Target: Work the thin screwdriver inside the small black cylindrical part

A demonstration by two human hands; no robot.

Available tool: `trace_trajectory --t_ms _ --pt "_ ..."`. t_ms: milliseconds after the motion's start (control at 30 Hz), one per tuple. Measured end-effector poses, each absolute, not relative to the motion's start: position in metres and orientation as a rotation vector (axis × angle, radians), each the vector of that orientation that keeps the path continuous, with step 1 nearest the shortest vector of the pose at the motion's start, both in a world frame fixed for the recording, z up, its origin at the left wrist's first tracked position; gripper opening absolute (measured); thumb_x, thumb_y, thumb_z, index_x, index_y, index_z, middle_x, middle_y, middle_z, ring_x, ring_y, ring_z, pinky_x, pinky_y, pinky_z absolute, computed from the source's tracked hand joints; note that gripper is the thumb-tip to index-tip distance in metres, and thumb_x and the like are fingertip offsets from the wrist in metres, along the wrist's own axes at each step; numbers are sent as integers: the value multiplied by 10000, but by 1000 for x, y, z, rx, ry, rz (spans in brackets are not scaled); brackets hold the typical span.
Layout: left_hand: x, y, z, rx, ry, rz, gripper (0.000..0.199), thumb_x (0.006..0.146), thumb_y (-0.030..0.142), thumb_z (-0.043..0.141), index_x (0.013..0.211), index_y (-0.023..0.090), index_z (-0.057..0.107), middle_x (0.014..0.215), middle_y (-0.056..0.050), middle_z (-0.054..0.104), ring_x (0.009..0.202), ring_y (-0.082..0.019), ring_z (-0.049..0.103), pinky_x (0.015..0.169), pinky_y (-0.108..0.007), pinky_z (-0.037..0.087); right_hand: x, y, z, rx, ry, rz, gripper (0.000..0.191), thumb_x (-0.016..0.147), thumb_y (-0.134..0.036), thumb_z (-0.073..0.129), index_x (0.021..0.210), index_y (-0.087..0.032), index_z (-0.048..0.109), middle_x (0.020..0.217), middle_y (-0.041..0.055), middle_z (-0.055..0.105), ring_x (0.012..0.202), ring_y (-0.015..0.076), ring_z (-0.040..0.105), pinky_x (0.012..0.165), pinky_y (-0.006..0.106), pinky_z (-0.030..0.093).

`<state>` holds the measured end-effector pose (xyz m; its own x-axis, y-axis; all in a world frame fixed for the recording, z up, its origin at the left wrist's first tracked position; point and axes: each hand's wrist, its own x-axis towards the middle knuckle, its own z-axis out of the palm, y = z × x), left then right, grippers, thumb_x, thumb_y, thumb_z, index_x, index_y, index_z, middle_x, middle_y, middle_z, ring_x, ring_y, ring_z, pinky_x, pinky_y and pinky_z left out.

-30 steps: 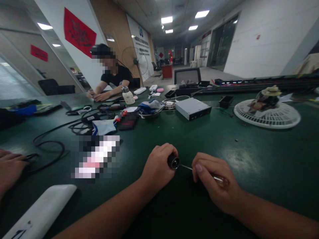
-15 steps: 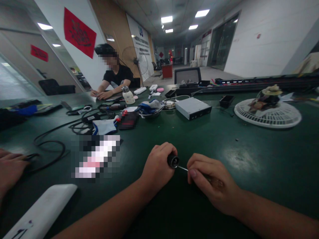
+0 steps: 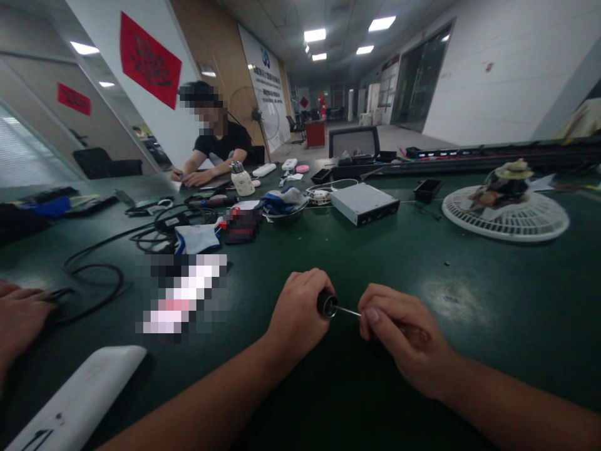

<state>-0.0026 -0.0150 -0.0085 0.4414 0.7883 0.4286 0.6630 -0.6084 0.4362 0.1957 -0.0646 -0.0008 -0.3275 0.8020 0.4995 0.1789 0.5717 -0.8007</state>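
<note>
**Holding a screwdriver (image 3: 413, 333) to a black cylindrical part (image 3: 327, 304)**

Left hand (image 3: 298, 313) curls closed around the part, over the near side of the green work table (image 3: 291, 263). Right hand (image 3: 404, 338) pinches the amber handle, its thin steel shaft (image 3: 348, 311) meeting the part's metal end.

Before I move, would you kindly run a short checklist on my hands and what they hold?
Left hand gripping the black cylindrical part: ok, fingers wrapped round it.
Right hand holding the amber-handled screwdriver: ok, held in the fingers.
Thin metal shaft seated in the black cylindrical part: cannot tell, its end is hidden.
Co-worker's hand apart from yours: ok, at the far left.
No loose bits on the green mat: not ok, a small dark speck lies there.
</note>
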Motion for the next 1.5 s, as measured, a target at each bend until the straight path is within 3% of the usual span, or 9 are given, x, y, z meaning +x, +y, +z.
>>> trace_trajectory --t_ms 233,533,767,1067,1200,1300,1433,1500 --pt "-2 -14 -10 2507 1278 929 215 767 8 594 785 204 505 791 15 580 781 -178 536 754 -332 375 196 -62 -2 -782 -1799 828 340 1025 -259 467 730 -178 615 746 16 569 698 145 562 632 296 412" --pt "-3 -15 -6 2567 1246 865 238 725 -18 550 796 207 520 829 -9 599 808 -200 530 777 -361 371 199 -65 -8 -794 -1648 801 497 1059 -318 384 612 -185 554 636 18 558 587 145 547 570 312 391" --pt "-2 -14 -6 2630 1230 830 221 761 -8 543 786 209 510 865 -20 607 826 -205 526 757 -356 374 195 -63 -2 -846 -1808 781 376 1033 -292 448 716 -187 622 715 13 572 652 145 547 604 298 401" --pt "-2 -15 -7 2595 1284 855 240 748 -31 563 809 201 562 939 -27 588 872 -204 531 765 -354 399 194 -65 -6 -892 -1712 711 422 1036 -293 442 642 -189 553 657 6 537 602 138 535 569 296 387" --pt "-3 -13 -7 2449 1339 914 258 740 -37 554 828 204 573 947 -26 578 913 -206 555 796 -346 440 197 -66 -9 -894 -1673 633 261 1015 -284 514 814 -200 657 758 17 625 672 147 604 611 288 434" --pt "-2 -12 -8 2353 1366 980 225 786 -5 546 863 204 578 943 -24 590 904 -196 575 794 -335 458 197 -70 -10 -844 -1824 557 159 1015 -292 533 1029 -223 676 701 -23 651 569 119 603 557 266 414" --pt "-3 -10 -9 2256 1434 1011 86 892 124 557 914 200 589 907 -21 624 833 -184 598 755 -330 469 187 -79 -1 -914 -2290 289 215 975 -297 567 790 -191 599 620 -15 611 511 135 551 488 297 299" --pt "-3 -9 -10 2186 1488 1004 43 907 186 578 945 200 592 885 -21 648 804 -188 616 724 -328 474 180 -82 3 -1002 -2466 228 153 891 -328 641 852 -190 588 716 15 645 571 175 579 486 312 269"
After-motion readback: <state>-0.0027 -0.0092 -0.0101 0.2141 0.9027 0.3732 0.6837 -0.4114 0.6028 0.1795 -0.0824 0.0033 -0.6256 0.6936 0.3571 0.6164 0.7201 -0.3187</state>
